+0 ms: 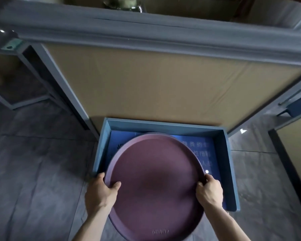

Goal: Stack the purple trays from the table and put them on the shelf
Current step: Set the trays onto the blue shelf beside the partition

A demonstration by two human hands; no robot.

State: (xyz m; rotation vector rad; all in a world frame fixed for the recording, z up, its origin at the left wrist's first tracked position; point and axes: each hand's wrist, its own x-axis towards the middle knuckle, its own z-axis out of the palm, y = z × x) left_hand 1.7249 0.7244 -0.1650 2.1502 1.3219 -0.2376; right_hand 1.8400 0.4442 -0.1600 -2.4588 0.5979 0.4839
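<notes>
A large round purple tray (155, 180) fills the lower middle of the head view, held level above a low blue box-like shelf (230, 162). A second rim peeks out just beyond its far edge, so it looks like a stack. My left hand (101, 190) grips the tray's left rim, thumb inside. My right hand (209, 190) grips the right rim the same way. The tray's near half overhangs the shelf's open front.
Behind the blue shelf stands a tan panel (163, 84) framed in grey metal, with a grey bar (146, 37) across the top. Grey tiled floor (33, 171) lies on both sides. Blue printed sheet with white writing lines the shelf bottom.
</notes>
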